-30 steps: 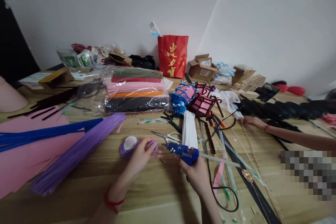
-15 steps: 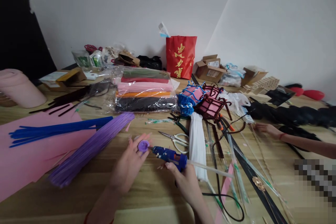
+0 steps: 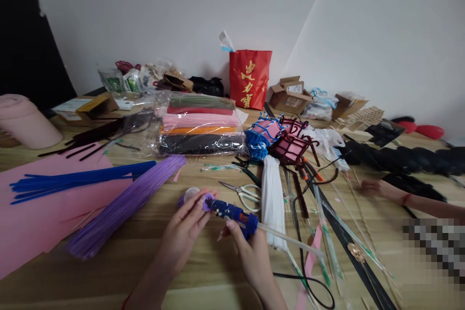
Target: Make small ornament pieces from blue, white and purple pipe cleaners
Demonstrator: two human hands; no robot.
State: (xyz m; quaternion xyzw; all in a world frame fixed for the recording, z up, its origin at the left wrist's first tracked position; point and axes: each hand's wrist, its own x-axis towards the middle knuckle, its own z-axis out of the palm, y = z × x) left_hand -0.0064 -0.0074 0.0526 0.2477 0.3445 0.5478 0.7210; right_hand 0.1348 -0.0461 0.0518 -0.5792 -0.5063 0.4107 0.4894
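My right hand [image 3: 250, 247] is wrapped round a blue glue gun [image 3: 232, 213], with a clear glue stick [image 3: 290, 238] jutting from its back. The nozzle points left into a small round purple piece [image 3: 208, 202], which my left hand [image 3: 189, 215] pinches between its fingers. Whether the nozzle touches the piece I cannot tell. Just behind my left fingers sits another round thing, purple with a whitish top [image 3: 191, 194], partly hidden. White-handled scissors [image 3: 249, 197] lie beyond the glue gun.
Purple pipe cleaners [image 3: 127, 208] and blue ones [image 3: 83, 177] lie left, over pink sheets [image 3: 36, 223]. White pipe cleaners [image 3: 273, 203] stand close right of the gun. Pink lantern-like shapes [image 3: 288, 147] and a bagged bundle [image 3: 201, 126] are behind. Another person's hand [image 3: 374, 188] rests far right.
My left hand and the purple piece have shifted slightly right, closer round the nozzle. The purple-and-white round thing behind my fingers now shows more. The glue gun has barely moved.
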